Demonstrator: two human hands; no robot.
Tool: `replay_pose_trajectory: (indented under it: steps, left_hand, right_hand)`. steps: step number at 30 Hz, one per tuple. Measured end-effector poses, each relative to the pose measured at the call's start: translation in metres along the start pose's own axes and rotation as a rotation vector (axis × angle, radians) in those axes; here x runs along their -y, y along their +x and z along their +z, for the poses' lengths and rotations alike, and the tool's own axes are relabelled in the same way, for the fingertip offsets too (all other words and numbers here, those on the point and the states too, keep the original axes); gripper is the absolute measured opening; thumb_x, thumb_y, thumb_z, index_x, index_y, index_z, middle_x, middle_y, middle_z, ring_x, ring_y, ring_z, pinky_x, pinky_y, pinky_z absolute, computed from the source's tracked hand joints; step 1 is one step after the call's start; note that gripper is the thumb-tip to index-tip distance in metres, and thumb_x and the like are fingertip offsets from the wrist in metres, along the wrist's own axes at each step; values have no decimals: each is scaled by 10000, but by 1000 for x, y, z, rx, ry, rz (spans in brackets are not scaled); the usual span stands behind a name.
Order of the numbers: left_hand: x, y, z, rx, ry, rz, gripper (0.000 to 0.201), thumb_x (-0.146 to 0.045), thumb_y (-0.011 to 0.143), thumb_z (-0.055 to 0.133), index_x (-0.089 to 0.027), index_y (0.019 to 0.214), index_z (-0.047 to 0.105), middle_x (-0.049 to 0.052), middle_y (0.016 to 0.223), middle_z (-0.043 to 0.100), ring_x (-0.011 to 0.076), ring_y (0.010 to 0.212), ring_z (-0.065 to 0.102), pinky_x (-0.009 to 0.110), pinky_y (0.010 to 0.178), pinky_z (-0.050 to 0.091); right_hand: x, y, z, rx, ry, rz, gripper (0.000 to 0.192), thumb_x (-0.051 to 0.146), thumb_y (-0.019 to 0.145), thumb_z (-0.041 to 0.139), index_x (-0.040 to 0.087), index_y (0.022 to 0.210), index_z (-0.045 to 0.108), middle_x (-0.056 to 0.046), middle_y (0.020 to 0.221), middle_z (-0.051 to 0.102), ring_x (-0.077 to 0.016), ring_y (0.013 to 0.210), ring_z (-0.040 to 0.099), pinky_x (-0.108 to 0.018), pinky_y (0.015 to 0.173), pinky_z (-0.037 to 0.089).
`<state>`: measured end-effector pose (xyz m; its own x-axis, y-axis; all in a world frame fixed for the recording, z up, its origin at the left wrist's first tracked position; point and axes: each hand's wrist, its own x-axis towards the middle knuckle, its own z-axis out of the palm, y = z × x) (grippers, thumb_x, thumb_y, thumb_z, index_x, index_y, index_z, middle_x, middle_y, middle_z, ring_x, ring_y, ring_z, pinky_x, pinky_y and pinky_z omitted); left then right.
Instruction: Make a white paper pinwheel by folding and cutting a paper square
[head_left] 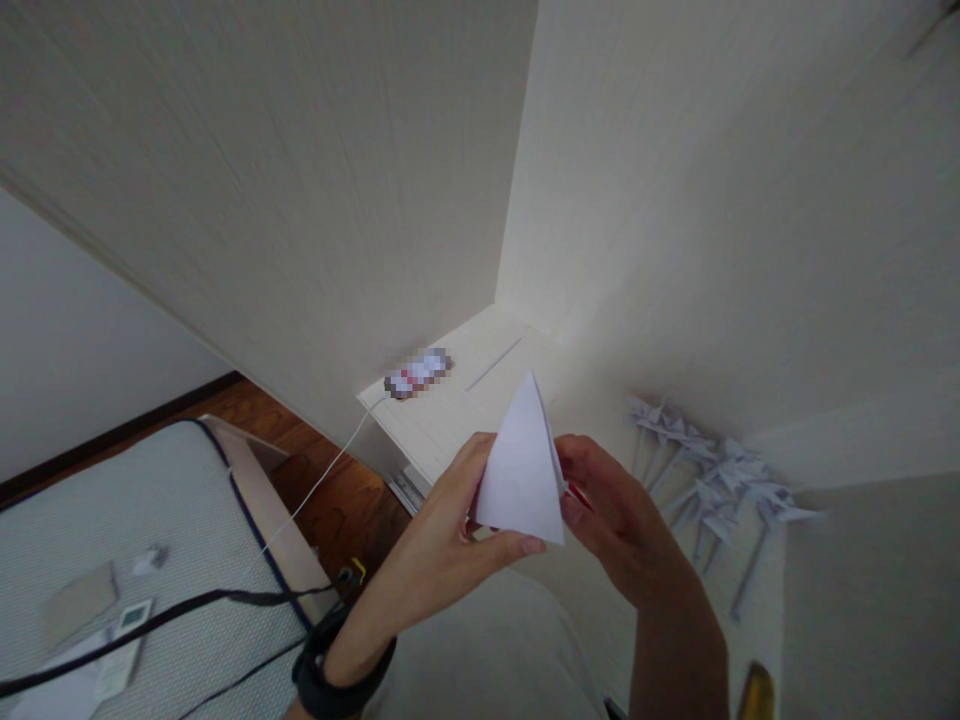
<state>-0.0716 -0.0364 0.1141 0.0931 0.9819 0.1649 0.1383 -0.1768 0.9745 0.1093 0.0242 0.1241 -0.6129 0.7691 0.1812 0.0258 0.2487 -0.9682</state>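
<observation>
1. A black band (313, 665) is circling the left wrist near the bottom edge, close to the camera; that forearm is slanting up and inward from the lower left.
2. The left hand (442, 545) is reaching in with its back partly facing up, its thumb extending along the lower part of a white, folded, triangular piece of paper (521, 470) while its other fingers are going behind it. These fingers are nearly closed, gripping the sheet.
3. The right hand (611, 520) is rising from the lower right, wrist bent inward. Its fingers are curling with a small gap between forefinger and thumb, their tips meeting the paper's right edge; whether they are pinching it, I cannot tell.
4. The paper is standing between both hands, its point aiming upward above the fingers and its lower right corner hanging free beyond the left thumb.
5. Behind it, a pale, flat wooden desktop (420, 425) is bearing a thin white stick (493, 364) and a blurred-out object (417, 373) beside a white cable (324, 500).
6. To the right, white pointed folded-paper shapes (720, 475) with narrow stems are lying clustered.
</observation>
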Motion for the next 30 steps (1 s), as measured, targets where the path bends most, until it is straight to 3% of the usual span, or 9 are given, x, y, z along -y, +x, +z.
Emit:
replay_pose_trajectory:
  steps: [7, 11, 14, 17, 19, 21, 24, 30]
  left_hand:
    - [-4, 2, 4, 64, 166, 6, 761, -290, 803, 737, -305, 1460, 354, 97, 1393, 488, 281, 1260, 467, 431, 1060, 398]
    - [0, 1, 2, 103, 161, 64, 751, -343, 864, 663, -286, 1513, 290, 126, 1429, 469, 293, 1301, 443, 453, 1094, 366]
    - [1, 0, -1, 120, 130, 94, 603, -350, 940, 546, -273, 1501, 339, 133, 1399, 502, 277, 1268, 480, 427, 1066, 396]
    - [-4, -1, 0, 22, 77, 47, 385, -363, 987, 432, -265, 1336, 563, 96, 1239, 620, 236, 1115, 577, 365, 988, 457]
    - [-8, -2, 3, -145, 46, -52, 327, -391, 985, 425, -247, 1095, 697, 61, 1015, 686, 215, 931, 615, 320, 855, 505]
    - [-10, -2, 6, -319, 25, -175, 328, -425, 954, 487, -217, 850, 719, 37, 826, 679, 200, 789, 598, 282, 706, 501]
    - [-6, 1, 8, -304, -61, -294, 395, -474, 893, 568, -182, 646, 667, 10, 630, 621, 153, 587, 523, 239, 508, 412]
    - [2, 6, 7, -280, -258, -373, 266, -413, 802, 681, -161, 732, 728, 19, 686, 687, 161, 630, 595, 243, 580, 465]
  right_hand:
    - [2, 3, 7, -83, 86, 67, 390, 179, 840, 618, 259, 1211, 525, -78, 1124, 629, -230, 1066, 607, -373, 950, 496]
    - [1, 8, 9, -149, 66, 118, 243, 206, 796, 663, 238, 1025, 588, -38, 940, 642, -205, 869, 616, -318, 775, 533]
    - [1, 10, 9, -204, -23, 197, 117, 245, 813, 657, 221, 918, 614, 8, 734, 582, -175, 702, 574, -268, 604, 489]
    - [3, 8, 7, -242, -101, 241, 119, 287, 840, 648, 215, 934, 633, 13, 678, 559, -176, 673, 564, -248, 524, 439]
    - [3, 6, 6, -252, -125, 234, 87, 288, 843, 649, 214, 885, 628, 3, 687, 569, -180, 678, 564, -244, 505, 425]
    - [3, 5, 5, -263, -156, 191, 73, 274, 842, 649, 214, 822, 613, -4, 696, 570, -181, 680, 560, -248, 511, 433]
    - [3, 5, 6, -241, -183, 89, 34, 242, 848, 639, 213, 848, 620, -23, 775, 601, -191, 734, 584, -267, 575, 483]
    - [10, 7, 8, -171, -226, -67, 75, 157, 852, 646, 219, 888, 664, -34, 914, 616, -184, 804, 606, -297, 727, 521]
